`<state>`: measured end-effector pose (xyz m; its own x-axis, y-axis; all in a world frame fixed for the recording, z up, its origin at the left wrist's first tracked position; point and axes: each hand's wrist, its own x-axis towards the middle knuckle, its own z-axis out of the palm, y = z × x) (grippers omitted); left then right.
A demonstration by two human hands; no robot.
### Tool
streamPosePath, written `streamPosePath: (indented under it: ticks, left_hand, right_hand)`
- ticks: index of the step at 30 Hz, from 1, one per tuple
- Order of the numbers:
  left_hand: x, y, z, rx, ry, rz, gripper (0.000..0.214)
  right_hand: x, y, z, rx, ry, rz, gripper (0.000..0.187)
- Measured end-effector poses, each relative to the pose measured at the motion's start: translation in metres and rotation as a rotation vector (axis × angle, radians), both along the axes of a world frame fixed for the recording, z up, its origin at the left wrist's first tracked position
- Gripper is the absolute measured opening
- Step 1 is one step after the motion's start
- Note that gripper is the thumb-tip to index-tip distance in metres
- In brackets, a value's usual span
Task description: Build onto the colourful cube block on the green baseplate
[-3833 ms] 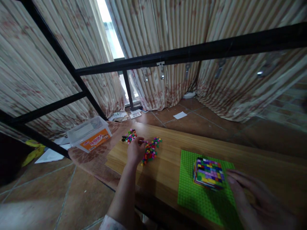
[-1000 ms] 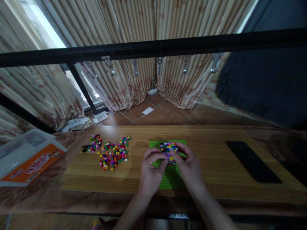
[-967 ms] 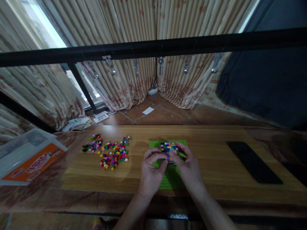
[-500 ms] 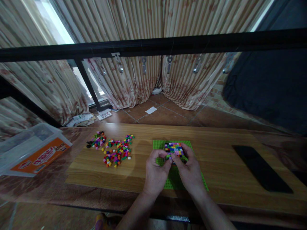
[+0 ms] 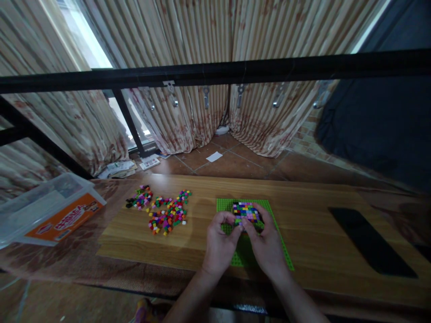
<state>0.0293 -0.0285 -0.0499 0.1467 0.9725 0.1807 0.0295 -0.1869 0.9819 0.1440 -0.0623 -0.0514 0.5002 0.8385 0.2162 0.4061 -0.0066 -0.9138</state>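
A block of many-coloured small bricks (image 5: 246,210) stands on a green studded baseplate (image 5: 281,251) on the wooden board. My left hand (image 5: 219,242) and my right hand (image 5: 267,244) meet at the block's near edge, fingers curled and pinched together against it. What the fingertips pinch is too small to make out. A scatter of loose coloured bricks (image 5: 166,214) lies on the board to the left, apart from both hands.
A clear plastic tub with an orange label (image 5: 50,213) sits at the far left. A flat black rectangle (image 5: 370,240) lies on the board at the right. A black metal bar (image 5: 215,72) crosses overhead. Striped curtains (image 5: 202,36) hang behind, and papers lie on the tiled floor.
My left hand came from the loose brick pile to the block, joining the right hand at its near edge. Over the last second both hands stayed there while the view drifted slightly.
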Motion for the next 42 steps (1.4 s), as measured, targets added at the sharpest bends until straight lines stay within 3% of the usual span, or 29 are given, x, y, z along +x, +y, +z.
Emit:
streamPosePath:
  ticks: [6,13,18,22,31,36,42]
  left_hand:
    - [-0.007,0.004,0.0,-0.013,0.025,-0.053,0.015]
    - [-0.025,0.008,-0.006,-0.001,0.164,-0.127,0.022]
    - [-0.077,0.026,-0.005,0.058,0.593,0.083,0.022]
    - [-0.115,0.037,0.0,0.04,0.766,0.226,0.022]
    - [-0.121,0.04,0.003,0.034,0.95,0.197,0.017]
    - [-0.104,0.037,0.005,0.045,0.876,0.147,0.014]
    - [-0.051,0.016,0.01,-0.012,0.245,-0.081,0.01]
  right_hand:
    - [0.004,0.0,0.0,0.025,0.117,-0.034,0.045]
    - [0.006,0.003,-0.007,-0.054,0.177,-0.065,0.056]
    - [0.01,0.006,-0.01,-0.067,0.313,-0.12,0.056]
    - [0.012,0.009,-0.012,-0.053,0.334,-0.13,0.053]
    - [0.011,0.01,-0.006,-0.015,0.407,-0.13,0.046]
    - [0.013,0.013,-0.001,0.033,0.5,-0.201,0.043]
    - [0.013,0.015,0.003,0.096,0.658,-0.226,0.037]
